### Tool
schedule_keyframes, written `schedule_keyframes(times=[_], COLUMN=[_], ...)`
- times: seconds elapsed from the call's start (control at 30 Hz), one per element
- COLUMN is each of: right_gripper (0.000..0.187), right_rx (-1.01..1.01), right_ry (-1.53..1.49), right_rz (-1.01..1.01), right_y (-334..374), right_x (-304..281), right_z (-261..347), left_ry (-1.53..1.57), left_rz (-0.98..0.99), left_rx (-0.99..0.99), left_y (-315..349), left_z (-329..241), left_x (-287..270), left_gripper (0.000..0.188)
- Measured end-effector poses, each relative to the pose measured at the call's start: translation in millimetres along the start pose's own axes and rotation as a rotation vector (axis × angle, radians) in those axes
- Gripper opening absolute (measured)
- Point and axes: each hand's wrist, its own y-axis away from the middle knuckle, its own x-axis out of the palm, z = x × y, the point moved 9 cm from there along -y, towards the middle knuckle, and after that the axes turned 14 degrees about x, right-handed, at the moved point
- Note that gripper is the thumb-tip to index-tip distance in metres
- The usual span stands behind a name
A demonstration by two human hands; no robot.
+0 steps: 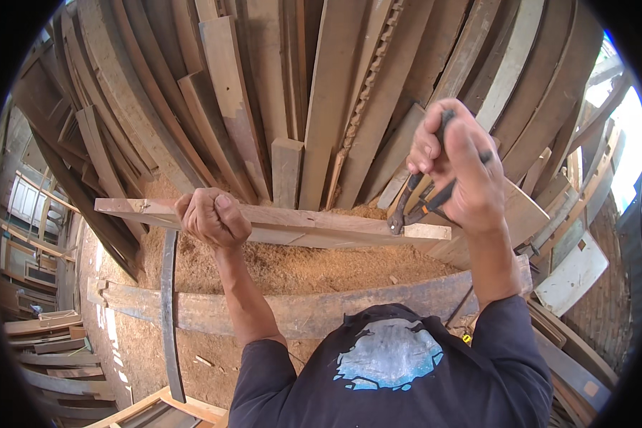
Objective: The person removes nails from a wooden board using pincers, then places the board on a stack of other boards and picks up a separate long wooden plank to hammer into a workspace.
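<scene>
Pincers (399,218) with dark, orange-marked handles stand head-down at the right end of a long wooden board (314,222), their jaws at or against its upper edge. The person's right hand (467,164) is clamped on the handles, fingers and thumb bent round them, with dark handle ends poking out above. At the board's other end, the left hand (215,220) rests near the left corner with its fingers curled together; I cannot tell whether they grip the wood or pinch something small. The board lies across a sawdust (278,267) strewn floor, a dark bar (169,307) showing below its left end and a weathered plank (264,314) crossing nearer the body. As for progress, the work at the right end looks under way rather than finished, since the tool is in place there; the board appears whole, and nothing visible shows how much of its length has been dealt with or what is left. Whatever the jaws may be biting is too small to make out. The palm hides most of the handles, the left hand covers part of the board, and a small yellow object (466,338) by the right sleeve (510,335) is hard to identify.
</scene>
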Motion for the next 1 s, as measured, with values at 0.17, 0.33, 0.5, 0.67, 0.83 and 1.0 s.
schedule_keyframes(times=[0.17, 0.33, 0.5, 0.67, 0.83, 1.0], right_gripper=[0.036, 0.037, 0.039, 0.036, 0.031, 0.033], right_rx=[0.246, 0.355, 0.459, 0.650, 0.822, 0.616], right_ry=[0.109, 0.293, 0.502, 0.806, 0.784, 0.694], right_rz=[0.067, 0.197, 0.269, 0.326, 0.334, 0.305], right_y=[-42, -64, -82, -99, -102, -92], right_x=[5, 36, 64, 99, 98, 91], right_z=[-19, -37, -51, -98, -137, -98], left_ry=[0.026, 0.054, 0.036, 0.079, 0.071, 0.022], left_rz=[-0.010, 0.032, 0.030, -0.016, -0.031, 0.006], left_rx=[0.001, -0.023, -0.017, -0.056, 0.021, -0.014], left_y=[0, 6, 4, 10, 14, 3], left_z=[-4, -5, 2, 2, 3, 0], left_x=[-3, 1, 4, 5, 14, 11], left_gripper=[0.015, 0.016, 0.017, 0.016, 0.014, 0.019])
